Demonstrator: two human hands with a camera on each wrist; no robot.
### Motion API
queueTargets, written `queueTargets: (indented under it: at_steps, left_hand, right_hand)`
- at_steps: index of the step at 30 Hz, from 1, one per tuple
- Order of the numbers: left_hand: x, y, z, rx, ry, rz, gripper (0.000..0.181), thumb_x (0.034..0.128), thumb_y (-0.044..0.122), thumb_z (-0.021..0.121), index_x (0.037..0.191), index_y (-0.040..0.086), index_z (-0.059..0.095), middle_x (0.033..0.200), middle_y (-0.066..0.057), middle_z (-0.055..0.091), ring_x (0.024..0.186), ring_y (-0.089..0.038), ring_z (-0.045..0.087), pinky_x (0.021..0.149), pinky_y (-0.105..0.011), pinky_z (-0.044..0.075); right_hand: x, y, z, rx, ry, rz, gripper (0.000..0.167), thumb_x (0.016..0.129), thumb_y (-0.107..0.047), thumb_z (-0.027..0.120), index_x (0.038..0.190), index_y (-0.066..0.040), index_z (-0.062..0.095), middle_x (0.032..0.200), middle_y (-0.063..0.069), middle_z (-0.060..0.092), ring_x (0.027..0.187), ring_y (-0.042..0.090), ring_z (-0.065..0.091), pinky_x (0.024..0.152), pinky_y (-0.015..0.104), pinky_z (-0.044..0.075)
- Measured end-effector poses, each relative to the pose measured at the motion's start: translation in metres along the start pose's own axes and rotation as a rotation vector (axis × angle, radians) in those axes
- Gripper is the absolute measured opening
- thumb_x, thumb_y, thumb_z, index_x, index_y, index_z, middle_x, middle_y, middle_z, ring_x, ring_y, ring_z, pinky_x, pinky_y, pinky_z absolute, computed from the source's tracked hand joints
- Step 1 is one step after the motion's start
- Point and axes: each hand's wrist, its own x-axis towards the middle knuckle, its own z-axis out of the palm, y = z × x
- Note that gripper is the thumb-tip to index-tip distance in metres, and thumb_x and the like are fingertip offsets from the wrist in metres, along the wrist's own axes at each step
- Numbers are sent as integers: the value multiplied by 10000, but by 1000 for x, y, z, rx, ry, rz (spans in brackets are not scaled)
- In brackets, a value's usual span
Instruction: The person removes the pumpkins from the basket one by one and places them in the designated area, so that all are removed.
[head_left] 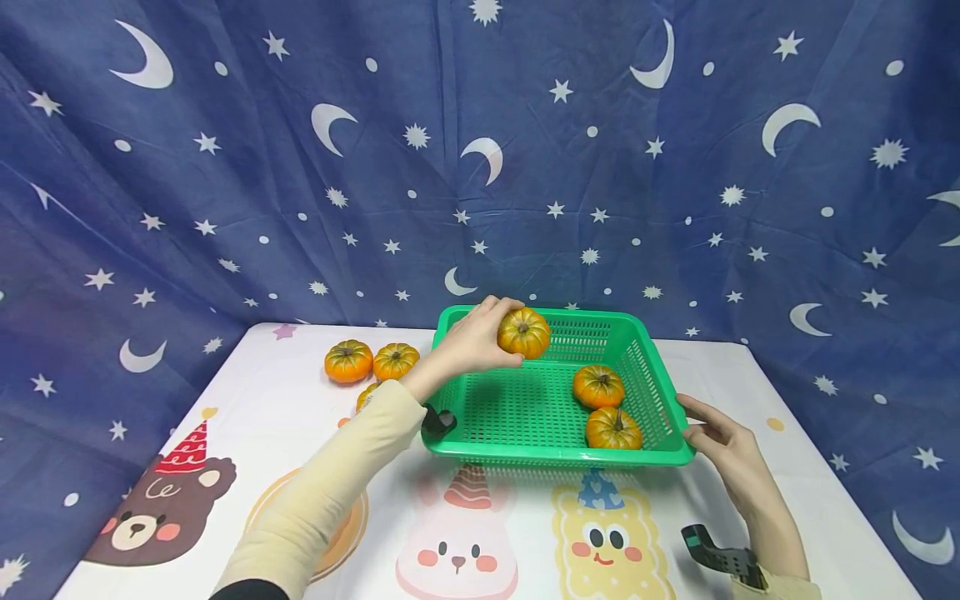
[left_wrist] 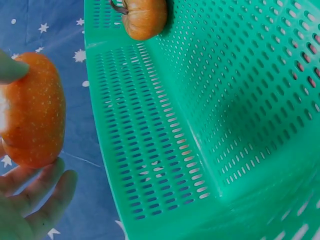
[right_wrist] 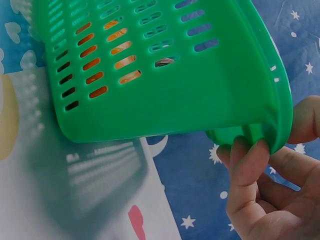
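Note:
My left hand [head_left: 483,337] grips a small orange-and-green pumpkin [head_left: 523,333] above the back left part of a green plastic basket [head_left: 540,455]. In the left wrist view the thumb and fingers are around that pumpkin [left_wrist: 37,110], beside the basket's slotted wall [left_wrist: 145,145]. Two more pumpkins lie in the basket on the right, one pumpkin [head_left: 598,387] behind the other pumpkin [head_left: 614,428]. My right hand [head_left: 716,433] holds the basket's right rim, its fingers curled under the rim [right_wrist: 280,100] in the right wrist view.
Left of the basket, a pumpkin [head_left: 348,362] and another pumpkin [head_left: 396,362] sit on the table, with a third pumpkin [head_left: 366,397] partly behind my left arm. The white tablecloth [head_left: 390,500] has cartoon prints. A blue star-patterned curtain [head_left: 480,167] hangs behind the table.

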Motion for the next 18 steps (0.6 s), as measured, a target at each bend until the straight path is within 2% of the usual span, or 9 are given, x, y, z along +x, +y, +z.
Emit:
queueTargets:
  at_steps: [10,18]
  left_hand:
    - [-18,3,-14,14,25,6,744,721,324,777,1383,232,450,1191,-59,507,1014,-226,520,794,-390,511]
    - [-37,-1,-25,44,61,5,755,699,346,770,1379,260,455,1181,-28,508,1016,-205,525,744,-383,502]
  right_hand:
    - [0,0,0,-11,8,1,511,959,-120,525,1440,-4,401,1108,-242,504,857,-31,590,738,152,481]
    - [1,0,0,-18,7,22,511,961,-126,518,1447,-20,399,1111,-232,503,869,-30,580,747,137,471]
